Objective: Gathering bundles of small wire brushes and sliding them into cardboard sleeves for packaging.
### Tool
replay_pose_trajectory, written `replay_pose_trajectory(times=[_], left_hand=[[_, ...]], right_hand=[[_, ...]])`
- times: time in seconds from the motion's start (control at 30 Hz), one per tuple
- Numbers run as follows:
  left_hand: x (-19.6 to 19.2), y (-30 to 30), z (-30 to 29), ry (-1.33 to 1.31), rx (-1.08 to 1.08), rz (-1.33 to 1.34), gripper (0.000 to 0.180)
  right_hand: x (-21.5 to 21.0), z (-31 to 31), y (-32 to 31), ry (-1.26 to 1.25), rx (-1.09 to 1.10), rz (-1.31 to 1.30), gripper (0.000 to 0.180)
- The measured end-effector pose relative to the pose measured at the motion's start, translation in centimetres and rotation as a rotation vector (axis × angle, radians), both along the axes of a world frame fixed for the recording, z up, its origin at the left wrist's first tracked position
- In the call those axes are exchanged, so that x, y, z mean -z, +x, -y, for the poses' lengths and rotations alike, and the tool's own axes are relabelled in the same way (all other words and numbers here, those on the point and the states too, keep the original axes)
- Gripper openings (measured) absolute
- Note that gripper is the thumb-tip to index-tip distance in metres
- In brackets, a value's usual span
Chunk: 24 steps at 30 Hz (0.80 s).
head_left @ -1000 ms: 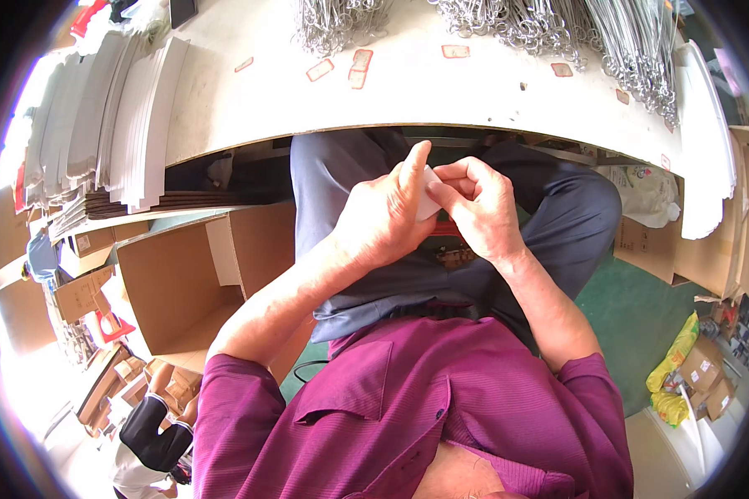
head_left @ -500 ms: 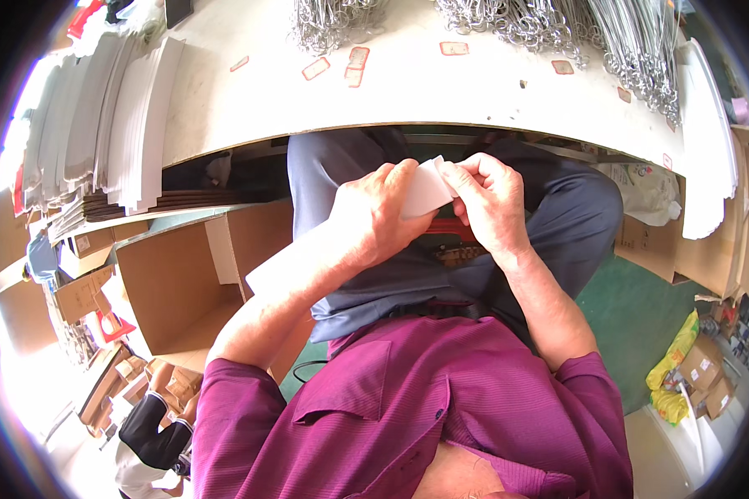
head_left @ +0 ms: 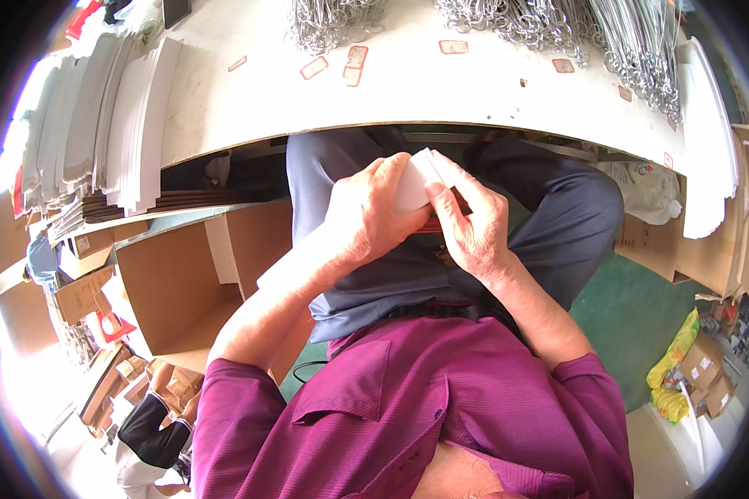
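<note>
White sheets (head_left: 116, 125) are standing stacked at the far left, above an open carton (head_left: 183, 283) sitting beside the person's knee. Just right of that, the left hand (head_left: 366, 216) is curling around a small white card (head_left: 414, 179), fingers pressed together along its near face, thumb hidden behind it. The card is sitting over the lap, just under the edge of the white table (head_left: 441, 91), held between both hands. The right hand (head_left: 474, 224) is meeting it from the other side, thumb and forefinger pinching the card's upper edge, remaining fingers folded loosely. Something red is showing below the card; what it is cannot be told. Wire hooks (head_left: 558, 25) are lying in heaps along the table's far side. Judging from the grip, the card could be creasing crookedly if the pinch slides off the edge, or dropping to the green floor (head_left: 632, 316) if either hand loosens.
</note>
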<state>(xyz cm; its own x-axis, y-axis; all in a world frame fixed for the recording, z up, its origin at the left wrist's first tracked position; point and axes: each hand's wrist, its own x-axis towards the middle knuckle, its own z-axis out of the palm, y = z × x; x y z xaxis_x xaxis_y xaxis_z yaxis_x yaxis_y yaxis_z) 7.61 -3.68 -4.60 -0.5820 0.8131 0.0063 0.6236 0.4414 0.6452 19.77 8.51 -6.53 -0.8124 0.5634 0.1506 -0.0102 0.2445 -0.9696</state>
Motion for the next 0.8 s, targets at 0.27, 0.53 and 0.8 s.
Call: replay_pose_trajectory(times=[0.27,0.53,0.8], left_hand=[[0.2,-0.4,0.4,0.029,0.022,0.075,0.058],[-1.2,0.0,-0.2,-0.124,-0.070,0.197,0.054],[-2.8,-1.3,2.2,-0.085,-0.046,0.147,0.070]], right_hand=[[0.3,-0.2,0.0,0.317,-0.079,0.026,0.048],[1.1,0.8,-0.7,-0.056,-0.034,-0.025,0.035],[-1.2,-2.1,-2.7,-0.269,0.016,0.032,0.029]])
